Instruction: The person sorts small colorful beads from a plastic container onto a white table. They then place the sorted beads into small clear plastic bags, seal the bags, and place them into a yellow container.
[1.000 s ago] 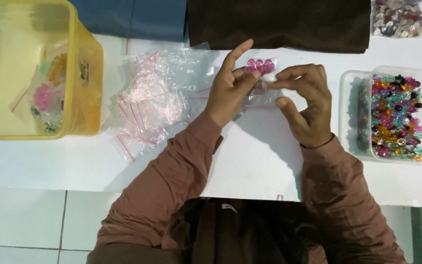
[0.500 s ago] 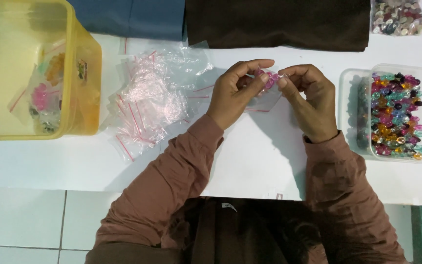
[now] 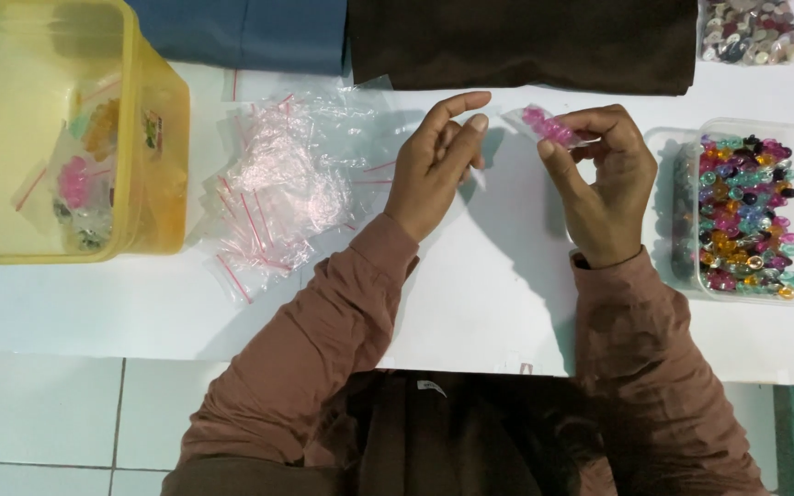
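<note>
A yellow plastic tub [image 3: 153,138] fills the upper left of the frame, with a small sticker on its side wall and a few filled packets lying inside. Just right of it, a loose heap of clear zip bags [image 3: 273,188] with red seal strips spreads over the white bench [image 3: 470,303]. At the right edge sits a clear rectangular container [image 3: 754,211] full of mixed coloured gems, and another packet of pale beads [image 3: 751,29] lies at the top right. Folded blue cloth [image 3: 250,32] and dark brown cloth [image 3: 526,41] run along the top.

Half a second earlier both hands met over the small packet of pink gems [image 3: 547,126]; now they are apart (a clear gap of bench shows between them). The right hand [image 3: 604,188] alone pinches the packet between thumb and forefinger, in the upper middle of the frame, raised above the bench. The left hand [image 3: 436,165] is released, its fingers [image 3: 470,115] loosely extended and grasping nothing, just left of the packet.
</note>
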